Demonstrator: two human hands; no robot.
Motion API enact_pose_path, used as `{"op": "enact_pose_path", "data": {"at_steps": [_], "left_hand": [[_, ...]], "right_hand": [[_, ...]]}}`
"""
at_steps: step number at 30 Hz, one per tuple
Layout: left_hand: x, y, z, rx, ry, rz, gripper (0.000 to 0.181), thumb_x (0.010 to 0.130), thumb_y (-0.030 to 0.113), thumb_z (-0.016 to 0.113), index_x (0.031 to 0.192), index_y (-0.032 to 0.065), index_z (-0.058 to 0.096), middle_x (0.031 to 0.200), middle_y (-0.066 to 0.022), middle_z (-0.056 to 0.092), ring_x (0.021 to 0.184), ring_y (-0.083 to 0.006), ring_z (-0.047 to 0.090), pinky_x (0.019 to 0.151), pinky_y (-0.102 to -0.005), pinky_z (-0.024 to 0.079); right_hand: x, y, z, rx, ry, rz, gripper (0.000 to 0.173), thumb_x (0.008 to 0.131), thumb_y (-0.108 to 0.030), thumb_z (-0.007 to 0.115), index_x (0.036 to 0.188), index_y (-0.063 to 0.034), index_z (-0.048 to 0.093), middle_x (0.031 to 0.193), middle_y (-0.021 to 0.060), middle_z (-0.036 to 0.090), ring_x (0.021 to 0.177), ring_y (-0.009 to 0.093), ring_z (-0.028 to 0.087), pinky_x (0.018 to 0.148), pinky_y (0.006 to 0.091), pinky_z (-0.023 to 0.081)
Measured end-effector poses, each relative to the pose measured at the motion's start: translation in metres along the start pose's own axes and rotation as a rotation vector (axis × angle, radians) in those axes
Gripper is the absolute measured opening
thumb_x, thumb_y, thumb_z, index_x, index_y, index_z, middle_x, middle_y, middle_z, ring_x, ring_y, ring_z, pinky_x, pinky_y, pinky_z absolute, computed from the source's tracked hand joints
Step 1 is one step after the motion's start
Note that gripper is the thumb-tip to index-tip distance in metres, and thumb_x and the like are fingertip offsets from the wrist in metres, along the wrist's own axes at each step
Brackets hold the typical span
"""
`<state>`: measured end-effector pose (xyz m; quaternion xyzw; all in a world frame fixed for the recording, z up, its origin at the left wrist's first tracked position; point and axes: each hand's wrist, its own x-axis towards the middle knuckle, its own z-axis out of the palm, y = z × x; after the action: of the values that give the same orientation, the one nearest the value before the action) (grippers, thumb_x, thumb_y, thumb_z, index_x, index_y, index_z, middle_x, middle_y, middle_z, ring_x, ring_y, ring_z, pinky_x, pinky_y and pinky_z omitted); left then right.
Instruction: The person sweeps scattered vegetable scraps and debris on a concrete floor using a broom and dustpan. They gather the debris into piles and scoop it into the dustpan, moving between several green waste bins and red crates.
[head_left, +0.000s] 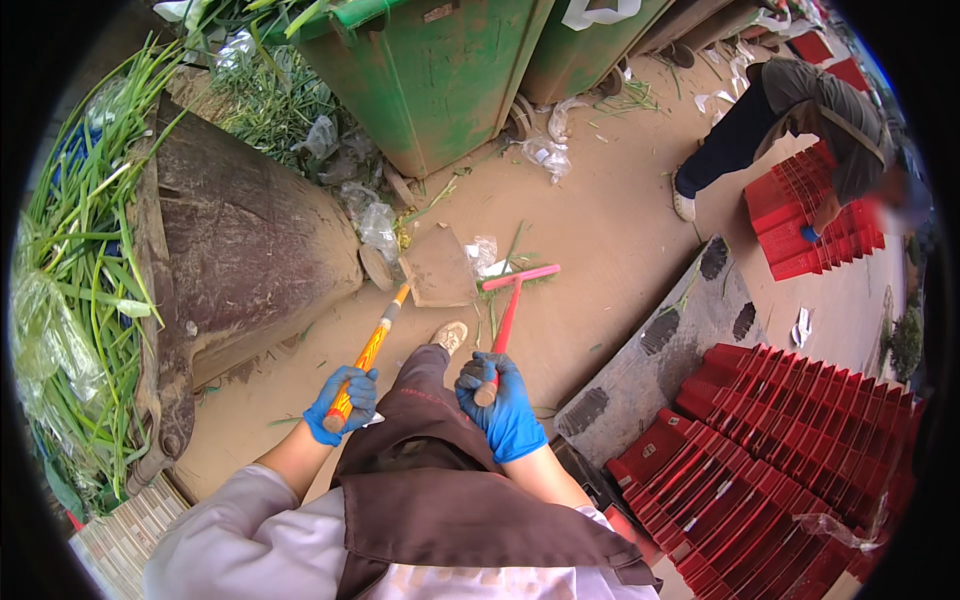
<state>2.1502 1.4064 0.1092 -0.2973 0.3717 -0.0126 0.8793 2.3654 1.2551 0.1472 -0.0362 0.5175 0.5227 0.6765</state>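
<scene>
Blue gloves cover both of my hands. My left hand (346, 401) is closed around the orange wood-patterned handle (370, 349) of a dustpan. Its dirt-coloured pan (439, 270) rests flat on the ground beside a brown bin. In my right hand (499, 401) is the red handle (508, 319) of a push broom, gripped near its end. The broom's pink head (521, 277) with green bristles lies on the ground just right of the pan. Between pan and broom head are crumpled clear plastic (482, 253) and some green stalks (516, 244).
An overfilled brown bin (247, 225) with green onion leaves (97, 247) tilts at left. Green wheeled bins (435, 75) stand ahead, with plastic litter (547, 154) by their wheels. At right are stacked red crates (757, 457) and a grey slab (652, 345). A co-worker (817, 112) bends over more red crates (795, 206).
</scene>
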Motion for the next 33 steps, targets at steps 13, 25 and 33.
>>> {"op": "enact_pose_path", "data": {"at_steps": [13,25,33], "left_hand": [[-0.017,-0.089,-0.086,-0.128,-0.178,0.153,0.023,0.079,0.012,0.045,0.092,-0.0047,0.053,0.054,0.0039,0.043,0.045,-0.0065,0.041,0.045,-0.0208,0.039],[-0.036,-0.124,-0.137,-0.253,-0.114,0.290,0.025,0.079,0.015,0.045,0.094,-0.0050,0.050,0.054,0.0038,0.042,0.043,-0.0054,0.041,0.043,-0.0183,0.039],[-0.040,-0.095,-0.152,-0.421,-0.214,0.318,0.026,0.080,0.015,0.044,0.094,-0.0044,0.054,0.056,0.0037,0.046,0.047,-0.0051,0.046,0.048,-0.0186,0.042]], "right_hand": [[-0.034,-0.188,-0.104,-1.647,0.590,-0.655,0.015,0.070,-0.002,0.049,0.083,0.0018,0.043,0.052,0.0105,0.047,0.038,0.019,0.047,0.032,0.0310,0.038],[0.197,-0.312,0.046,-1.701,0.680,-0.654,0.008,0.074,-0.002,0.048,0.078,0.0007,0.041,0.052,0.0105,0.045,0.041,0.019,0.047,0.031,0.0321,0.032],[0.020,-0.275,-0.217,-2.598,0.943,-0.438,0.039,0.070,-0.010,0.050,0.103,0.0008,0.031,0.079,0.0312,0.055,0.075,0.044,0.056,0.065,0.0478,0.045]]}}
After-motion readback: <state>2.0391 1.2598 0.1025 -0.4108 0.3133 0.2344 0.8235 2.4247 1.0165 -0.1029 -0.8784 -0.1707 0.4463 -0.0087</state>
